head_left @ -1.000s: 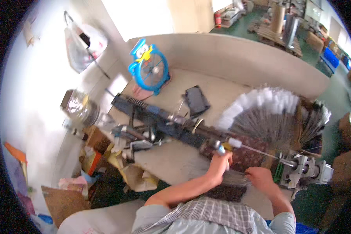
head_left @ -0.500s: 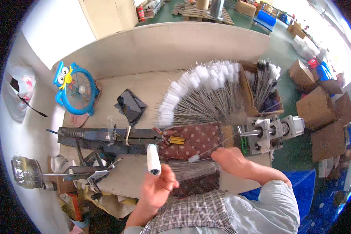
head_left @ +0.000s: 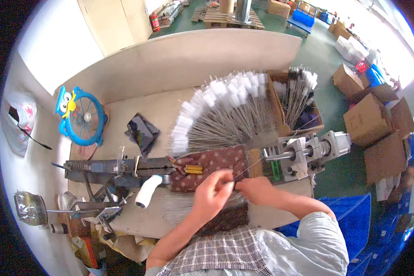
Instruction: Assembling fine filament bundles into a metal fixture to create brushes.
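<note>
While my left grip [head_left: 212, 194] is pinching a thin wire [head_left: 249, 169] just right of the frame's centre, my right grip [head_left: 257, 189] is resting curled beside it (whether it's holding anything, I cannot tell).

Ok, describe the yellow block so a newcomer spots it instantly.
On the pale workbench, find the brown polka-dot cloth between the fan of white-tipped wire brushes and the left hand. The small yellow block lies toward that cloth's left end. Its bright yellow separates it from the brown cloth and the curved white handle at lower left.
</note>
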